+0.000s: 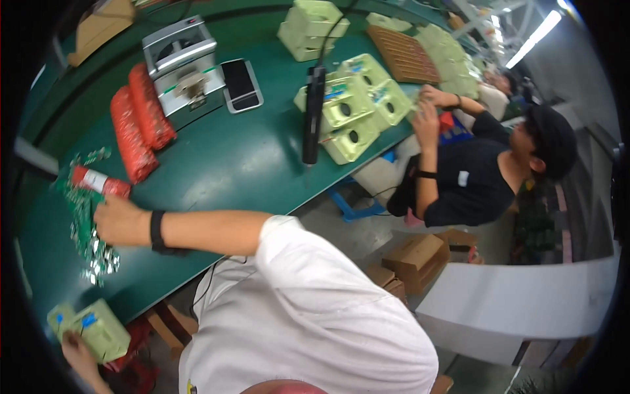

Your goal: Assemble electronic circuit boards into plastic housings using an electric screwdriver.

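the left hand [77, 353] is gripping a pale green case [110, 333] beside the near edge of the tabletop [230, 190], towards its left end; a loosening grip could be letting the case slip off that edge. the right hand [121, 222] is resting at the heaped green circuit boards [82, 220] near the left edge, fingers partly hidden, so whether it is pinching one cannot be told. the boards are overlapping, so lifting one could be dragging others along. just beyond, a red pack [117, 188] is lying against the heap, possibly snagging boards.
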Tool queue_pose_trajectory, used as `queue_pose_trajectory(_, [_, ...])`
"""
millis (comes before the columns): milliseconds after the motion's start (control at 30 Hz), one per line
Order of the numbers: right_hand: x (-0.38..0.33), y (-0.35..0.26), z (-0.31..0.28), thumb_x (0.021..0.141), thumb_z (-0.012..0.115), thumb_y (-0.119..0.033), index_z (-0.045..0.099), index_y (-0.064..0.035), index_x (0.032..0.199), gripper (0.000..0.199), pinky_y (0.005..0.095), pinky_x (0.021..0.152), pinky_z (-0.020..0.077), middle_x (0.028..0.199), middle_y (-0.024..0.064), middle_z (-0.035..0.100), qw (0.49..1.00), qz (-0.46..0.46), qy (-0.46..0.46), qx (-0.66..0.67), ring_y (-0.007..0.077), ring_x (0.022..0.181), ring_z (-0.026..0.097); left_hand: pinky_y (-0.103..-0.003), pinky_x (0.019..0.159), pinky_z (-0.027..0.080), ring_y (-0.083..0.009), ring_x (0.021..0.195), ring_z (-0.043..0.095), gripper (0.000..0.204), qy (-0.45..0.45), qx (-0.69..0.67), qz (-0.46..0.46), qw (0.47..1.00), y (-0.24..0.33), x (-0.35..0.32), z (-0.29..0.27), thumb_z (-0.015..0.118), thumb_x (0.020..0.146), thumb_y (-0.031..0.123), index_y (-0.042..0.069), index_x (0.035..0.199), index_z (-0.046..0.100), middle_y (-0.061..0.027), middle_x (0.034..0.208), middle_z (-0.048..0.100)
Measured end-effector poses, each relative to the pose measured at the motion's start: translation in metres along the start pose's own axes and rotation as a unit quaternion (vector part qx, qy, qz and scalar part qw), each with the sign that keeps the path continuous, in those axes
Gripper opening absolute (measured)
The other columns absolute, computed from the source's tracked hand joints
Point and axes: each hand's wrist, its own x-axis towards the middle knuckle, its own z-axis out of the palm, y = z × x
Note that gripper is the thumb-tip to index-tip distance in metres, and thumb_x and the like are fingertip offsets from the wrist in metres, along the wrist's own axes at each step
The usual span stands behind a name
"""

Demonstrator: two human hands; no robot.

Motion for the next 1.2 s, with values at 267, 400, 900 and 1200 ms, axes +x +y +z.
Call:
queue_pose_trajectory(267, [-0.101,0.080,-0.211,0.089,0.079,-0.017,0.074,0.0003,0.108,0.027,0.0443,0.078,0.0593,0.095,0.0201,0.074,0.944,0.249,0.054,0.210,0.0351,0.087,0.074,-0.046,0.062,0.051,-0.0431,0.067,0.068,0.015,-0.056,-0.177,0.055,0.981,0.344,-0.046,-0.040,0.069,0.088,0.010,-0.005,0.084,0.068,-0.0247,0.070,0.065])
queue_pose_trajectory(400, [-0.184,0.090,-0.259,0.089,0.082,-0.015,0.073,0.0009,0.106,0.025,0.0425,0.071,0.0580,0.089,0.0157,0.074,0.917,0.377,-0.054,0.119,0.0322,0.081,0.073,-0.048,0.065,0.055,-0.0432,0.070,0.070,0.014,-0.062,-0.226,0.098,0.967,0.406,-0.051,-0.017,0.073,0.087,0.010,-0.003,0.082,0.070,-0.0239,0.073,0.069])
queue_pose_trajectory(900, [-0.254,0.111,-0.243,0.086,0.075,-0.004,0.073,-0.0078,0.094,0.009,0.0382,0.082,0.0513,0.101,0.0049,0.072,0.975,0.175,-0.131,-0.041,0.0256,0.098,0.067,-0.053,0.113,0.044,-0.0391,0.131,0.057,0.064,-0.021,-0.218,0.218,0.951,0.446,-0.006,0.006,0.089,0.073,0.018,0.000,0.129,0.064,-0.0209,0.136,0.063])
queue_pose_trajectory(1200, [-0.242,0.113,-0.252,0.084,0.073,-0.006,0.072,-0.0073,0.093,0.009,0.0381,0.081,0.0502,0.099,0.0043,0.071,0.974,0.148,-0.162,-0.062,0.0241,0.094,0.066,-0.066,0.131,0.009,-0.0363,0.153,0.038,0.118,-0.102,-0.193,0.283,0.934,0.393,-0.006,0.011,0.099,0.057,0.032,0.008,0.159,0.043,-0.0156,0.160,0.046])
